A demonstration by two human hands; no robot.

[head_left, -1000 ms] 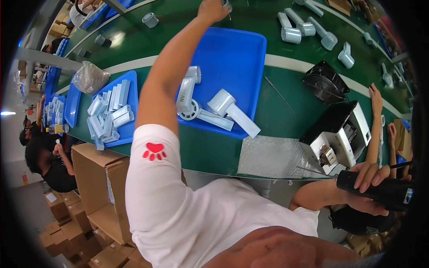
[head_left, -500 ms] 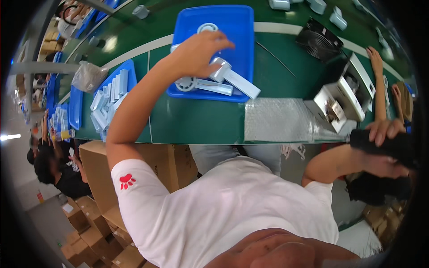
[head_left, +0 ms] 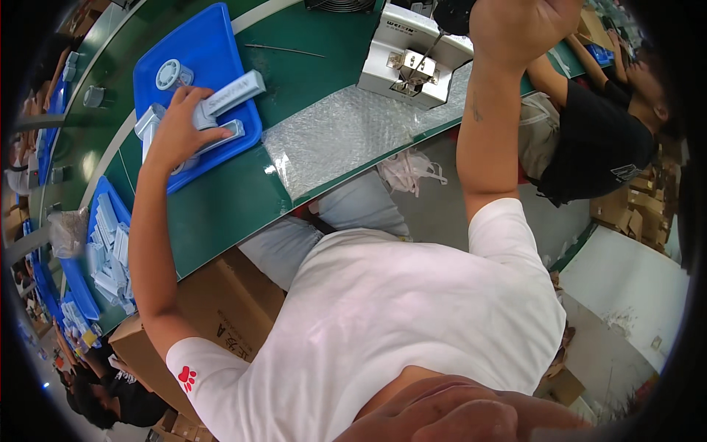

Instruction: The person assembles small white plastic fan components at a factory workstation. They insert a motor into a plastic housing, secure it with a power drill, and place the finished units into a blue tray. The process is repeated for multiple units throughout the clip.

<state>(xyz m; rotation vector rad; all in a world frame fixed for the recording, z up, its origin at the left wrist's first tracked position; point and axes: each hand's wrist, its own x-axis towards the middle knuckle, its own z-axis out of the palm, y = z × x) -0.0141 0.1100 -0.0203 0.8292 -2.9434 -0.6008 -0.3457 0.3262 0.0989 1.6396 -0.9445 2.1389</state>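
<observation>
My left hand [head_left: 179,127] is down in the blue tray [head_left: 243,70], fingers and thumb closed around a pale blue plastic part [head_left: 234,96] with a long rectangular arm. A round vented piece [head_left: 172,75] and other pale blue pieces lie beside it. My right hand [head_left: 519,33] is raised at the top edge, wrapped around what looks like a black power screwdriver [head_left: 452,15]; most of its body is hidden or cut off. Its thin shaft slants down to the metal clamp [head_left: 414,70] on a silver box-shaped fixture [head_left: 394,35].
Clear bubble wrap [head_left: 342,136] lies along the green table's front edge, under the fixture's near side. A thin metal rod [head_left: 286,50] is behind it. Another blue tray [head_left: 99,193] of pale blue strips stands left. A cardboard box [head_left: 232,295] is below; a person [head_left: 604,132] sits at right.
The view has turned to the right. My left hand has lowered from above the tray onto a part. My right hand has brought the black tool from the right side up to the fixture.
</observation>
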